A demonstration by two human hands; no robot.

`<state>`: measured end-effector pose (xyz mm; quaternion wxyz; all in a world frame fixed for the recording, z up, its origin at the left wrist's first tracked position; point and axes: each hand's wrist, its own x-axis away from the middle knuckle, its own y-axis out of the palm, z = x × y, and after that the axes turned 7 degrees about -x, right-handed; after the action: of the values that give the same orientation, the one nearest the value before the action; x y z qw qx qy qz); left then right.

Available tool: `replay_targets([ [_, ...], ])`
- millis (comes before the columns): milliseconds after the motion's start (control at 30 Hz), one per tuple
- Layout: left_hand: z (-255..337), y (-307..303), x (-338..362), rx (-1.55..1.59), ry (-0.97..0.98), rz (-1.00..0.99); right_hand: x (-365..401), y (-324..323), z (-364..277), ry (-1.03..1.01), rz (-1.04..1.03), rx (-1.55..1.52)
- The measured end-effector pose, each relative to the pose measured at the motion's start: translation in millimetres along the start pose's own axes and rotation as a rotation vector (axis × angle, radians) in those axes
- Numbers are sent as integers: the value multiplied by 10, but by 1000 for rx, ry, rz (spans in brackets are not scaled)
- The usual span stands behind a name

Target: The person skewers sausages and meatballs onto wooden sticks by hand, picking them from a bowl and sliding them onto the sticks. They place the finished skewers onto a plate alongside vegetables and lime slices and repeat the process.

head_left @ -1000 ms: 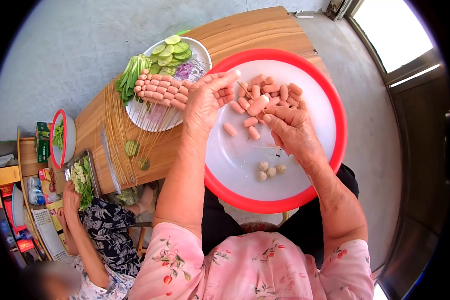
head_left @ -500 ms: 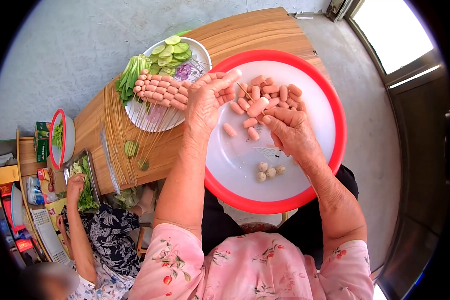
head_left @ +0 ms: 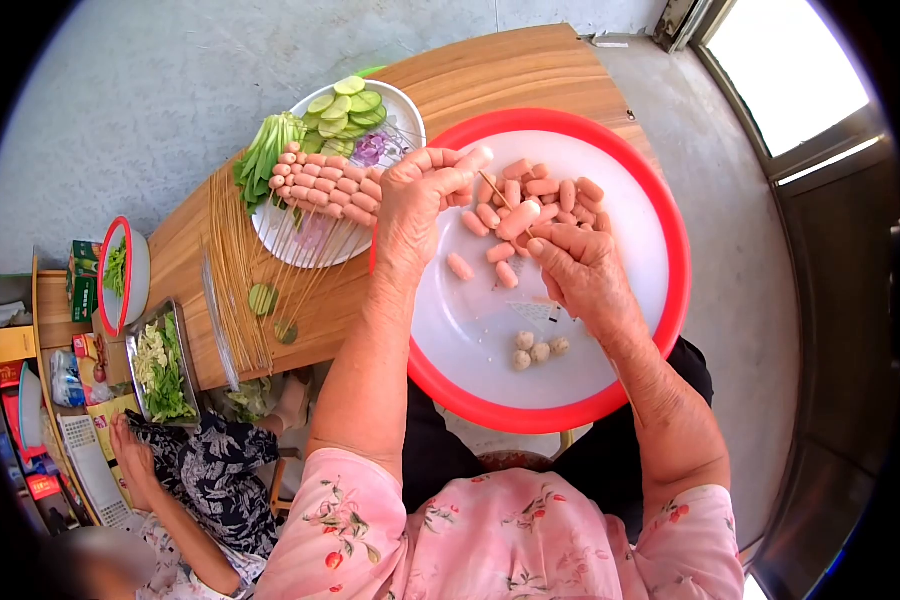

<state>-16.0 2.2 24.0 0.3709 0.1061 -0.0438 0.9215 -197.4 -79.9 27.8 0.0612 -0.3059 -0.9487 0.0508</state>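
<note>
My left hand (head_left: 415, 195) is closed, pinching a small pink sausage (head_left: 478, 158) between thumb and fingers, close to the tip of a bamboo skewer (head_left: 495, 188). In my right hand (head_left: 578, 262) the skewer's other end is gripped, with one sausage (head_left: 518, 221) threaded on it. Both hands are above a large white basin (head_left: 460, 350) with a red rim. Inside the basin lie several loose sausages (head_left: 542, 187) in a pile and a small group of greyish balls (head_left: 540, 352).
Left of the basin, a white plate (head_left: 408, 105) holds cucumber slices (head_left: 348, 108), greens (head_left: 265, 150) and skewered sausages (head_left: 325, 185). Bare skewers (head_left: 232, 270) lie on the wooden table (head_left: 510, 62). A co-worker's hands (head_left: 132, 455) are near a metal tray of greens (head_left: 165, 365).
My left hand has turned slightly, and the sausage in its fingers now sits nearer the skewer tip. The co-worker's hand has left the tray of greens and moved down toward the lap.
</note>
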Motion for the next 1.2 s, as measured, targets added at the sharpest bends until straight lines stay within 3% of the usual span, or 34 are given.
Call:
replay_targets([
  [300,43,-35,26,2,2,-116,-9,2,-3,8,-11,-49],
  [533,0,6,28,260,-63,-111,-37,28,7,-54,-23,-66],
  [833,-86,-62,3,379,-153,-265,1,22,-57,66,-39,-95],
  [933,-62,-13,50,347,-172,-329,-25,34,-19,-15,-23,-13],
  [1000,-18,69,116,338,-186,-391,-67,61,86,-250,65,75],
  [1200,59,144,176,282,-174,-371,-109,41,37,-77,59,-10],
])
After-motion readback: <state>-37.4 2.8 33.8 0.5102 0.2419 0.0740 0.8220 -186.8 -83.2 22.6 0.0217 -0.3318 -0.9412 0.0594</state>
